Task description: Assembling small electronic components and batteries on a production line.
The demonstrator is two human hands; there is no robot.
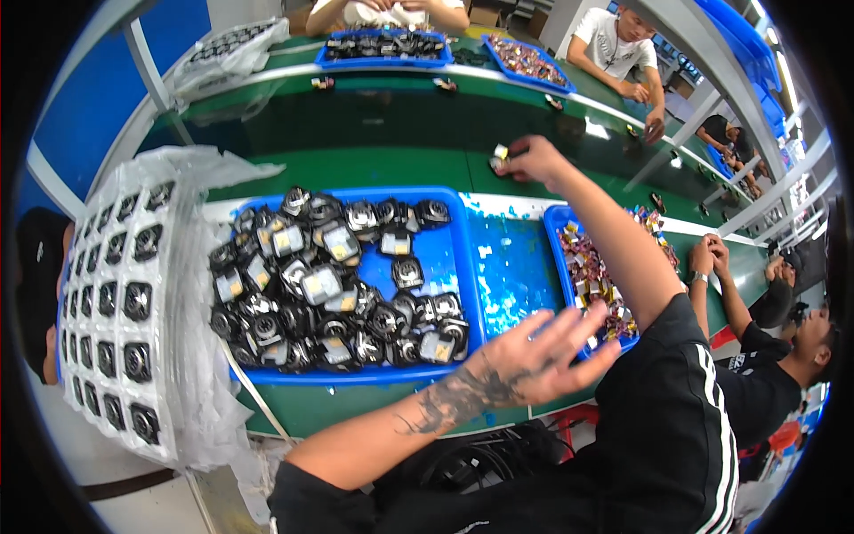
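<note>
My right hand [534, 165] reaches out over the green conveyor belt, its fingers pinched on a small part with white and yellow on it [501, 158]; the fingers partly hide it. My left hand [556, 360] is open, fingers spread, holding nothing. It hovers in front of a table area strewn with small blue and white scraps [507, 276]. Left of it stands a blue tray [473, 267] heaped with black watch-like cases [320, 283], several with a pale square face. To the right, partly behind my right arm, a second blue tray [555, 238] holds small multicoloured parts [587, 267].
At the far left are stacked clear plastic trays [169, 329] with black cases in their pockets. Small parts [445, 84] lie spaced along the belt [356, 133]. Across it stand another tray of black cases [382, 49] and one of coloured parts [529, 64]. Co-workers sit opposite and at right.
</note>
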